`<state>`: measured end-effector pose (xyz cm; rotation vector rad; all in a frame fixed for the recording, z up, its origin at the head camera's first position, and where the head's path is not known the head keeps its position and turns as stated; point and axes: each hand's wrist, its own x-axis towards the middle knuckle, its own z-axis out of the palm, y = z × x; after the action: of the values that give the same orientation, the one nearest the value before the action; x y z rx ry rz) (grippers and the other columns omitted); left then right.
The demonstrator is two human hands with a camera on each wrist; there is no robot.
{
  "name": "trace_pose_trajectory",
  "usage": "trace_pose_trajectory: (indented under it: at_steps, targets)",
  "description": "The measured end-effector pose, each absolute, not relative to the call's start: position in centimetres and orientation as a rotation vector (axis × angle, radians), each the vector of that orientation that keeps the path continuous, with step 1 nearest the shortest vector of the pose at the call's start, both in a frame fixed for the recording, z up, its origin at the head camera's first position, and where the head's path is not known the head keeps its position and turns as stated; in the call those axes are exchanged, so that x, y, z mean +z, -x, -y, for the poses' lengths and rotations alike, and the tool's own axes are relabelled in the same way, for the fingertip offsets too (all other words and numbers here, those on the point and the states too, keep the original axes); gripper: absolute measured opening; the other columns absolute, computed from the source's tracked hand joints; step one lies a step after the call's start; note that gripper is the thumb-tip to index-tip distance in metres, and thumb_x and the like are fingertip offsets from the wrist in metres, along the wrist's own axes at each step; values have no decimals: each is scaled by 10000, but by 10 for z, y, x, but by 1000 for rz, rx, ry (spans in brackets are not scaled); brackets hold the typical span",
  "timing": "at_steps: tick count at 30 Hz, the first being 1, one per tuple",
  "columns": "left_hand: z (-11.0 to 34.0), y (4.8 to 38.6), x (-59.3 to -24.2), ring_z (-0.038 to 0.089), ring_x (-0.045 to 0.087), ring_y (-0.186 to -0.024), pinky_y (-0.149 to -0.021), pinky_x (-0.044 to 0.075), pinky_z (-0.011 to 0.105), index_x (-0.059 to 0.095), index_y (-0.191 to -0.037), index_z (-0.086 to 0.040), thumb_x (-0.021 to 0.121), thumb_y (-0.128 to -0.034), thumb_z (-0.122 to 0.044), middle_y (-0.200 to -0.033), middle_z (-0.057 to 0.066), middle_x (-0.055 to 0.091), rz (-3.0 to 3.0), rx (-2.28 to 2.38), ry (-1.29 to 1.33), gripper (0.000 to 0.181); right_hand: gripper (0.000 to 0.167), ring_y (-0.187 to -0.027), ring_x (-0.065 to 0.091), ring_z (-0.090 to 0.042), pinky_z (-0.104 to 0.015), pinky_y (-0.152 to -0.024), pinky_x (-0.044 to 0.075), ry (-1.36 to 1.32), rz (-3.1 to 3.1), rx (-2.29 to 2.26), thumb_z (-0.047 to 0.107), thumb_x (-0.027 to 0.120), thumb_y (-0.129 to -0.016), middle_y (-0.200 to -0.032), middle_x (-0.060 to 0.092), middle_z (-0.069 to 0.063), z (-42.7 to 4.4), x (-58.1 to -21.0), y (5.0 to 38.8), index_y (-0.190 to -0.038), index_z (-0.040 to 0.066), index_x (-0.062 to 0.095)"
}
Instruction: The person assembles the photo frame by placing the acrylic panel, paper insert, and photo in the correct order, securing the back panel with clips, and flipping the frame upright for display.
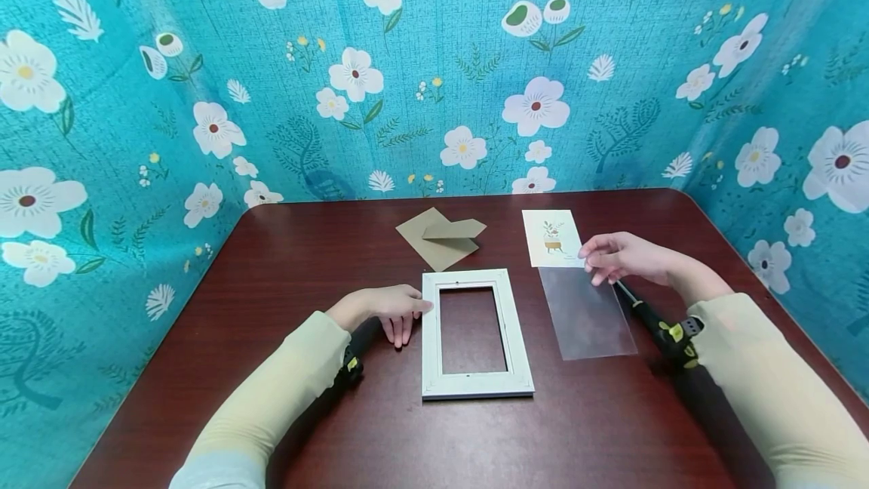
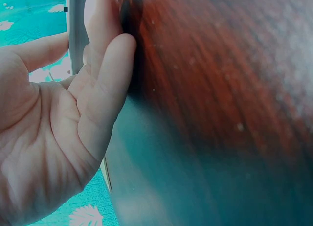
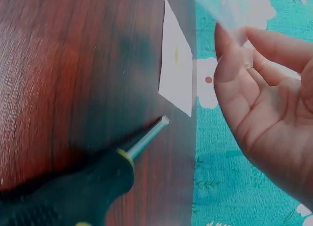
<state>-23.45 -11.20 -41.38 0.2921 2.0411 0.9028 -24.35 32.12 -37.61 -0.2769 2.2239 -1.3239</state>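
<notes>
A white rectangular frame [image 1: 478,385] lies on the table with bare tabletop showing through its opening. My left hand [image 1: 390,309] is at its left side, thumb and index at the edge; in the left wrist view the hand [image 2: 63,118] touches the grey-white frame edge [image 2: 77,35]. My right hand [image 1: 627,259] pinches a corner of a clear sheet [image 1: 589,319]. In the right wrist view the sheet [image 3: 220,13] rises from the fingertips of the hand [image 3: 274,99]. Behind it lies a card [image 1: 546,236] with a plant picture, seen as a pale shape [image 3: 176,62] in that view.
A brown board [image 1: 441,247] with a raised flap lies behind the frame. A screwdriver with a dark handle [image 1: 650,317] is on the right, its metal shaft [image 3: 146,140] pointing toward the card. Blue floral cloth [image 1: 434,59] hangs beyond the dark table [image 1: 305,247].
</notes>
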Motion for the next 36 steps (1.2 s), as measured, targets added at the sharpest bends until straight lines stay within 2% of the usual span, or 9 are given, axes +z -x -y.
trace_pose_trajectory:
  at_steps: [10,19,24,36]
  targets:
    - [113,233,-413,237,617,-475,-460,506,319,455,-900,6,423,-1042,-288,-604,177,624,-2054,895,-297,328,379,-783,686,-208,-287,-645,525,263,-2169,-1491,112,499,-1020,-954,587,-136,-297,-371,245,-1269,-142,367]
    - [112,234,-414,230,609,-467,-448,497,309,447,-902,3,427,-1039,-292,-599,174,620,-2047,909,-291,326,432,-798,700,-179,-281,-662,536,239,-2152,-1560,105,497,-1021,-959,614,-106,-275,-375,249,-1330,-163,356]
    - [112,234,-416,223,605,-464,-448,495,304,446,-908,-2,421,-1041,-296,-598,164,615,-2044,912,-291,324,429,-798,700,-166,-276,-663,536,250,-2131,-1592,95,496,-1019,-950,627,-89,-263,-378,251,-1328,-165,351]
    - [112,234,-415,225,606,-465,-442,488,301,437,-897,-10,421,-1039,-299,-599,170,614,-2043,924,-286,323,388,-796,701,-204,-292,-678,545,320,-2052,-1594,70,523,-999,-969,632,-138,-229,-390,253,-1296,-144,394]
